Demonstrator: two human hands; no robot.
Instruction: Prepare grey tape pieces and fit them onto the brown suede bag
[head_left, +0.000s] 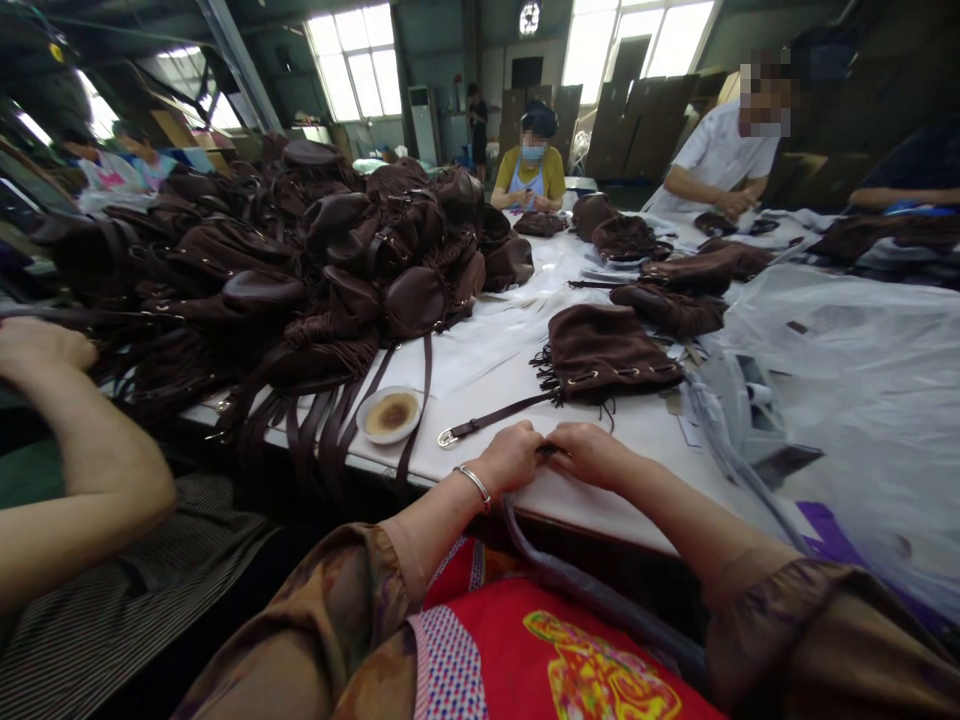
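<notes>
My left hand [514,455], with a silver bangle on its wrist, and my right hand [589,452] meet at the near edge of the white table [495,375]. Both are closed, pinching a small dark piece between them; what it is stays hidden by the fingers. Just beyond the hands lies a brown suede fringed drawstring bag [604,352], with its brown strap [491,417] and metal clip trailing left toward my left hand. A grey cord [570,580] runs down from under my hands over the table edge to my lap.
A tall heap of brown bags and straps [315,260] fills the table's left half. A small white dish [390,413] holds brownish residue. Clear plastic bags [855,400] lie at right. A co-worker's arm [67,470] reaches in at left; other people work at the far end.
</notes>
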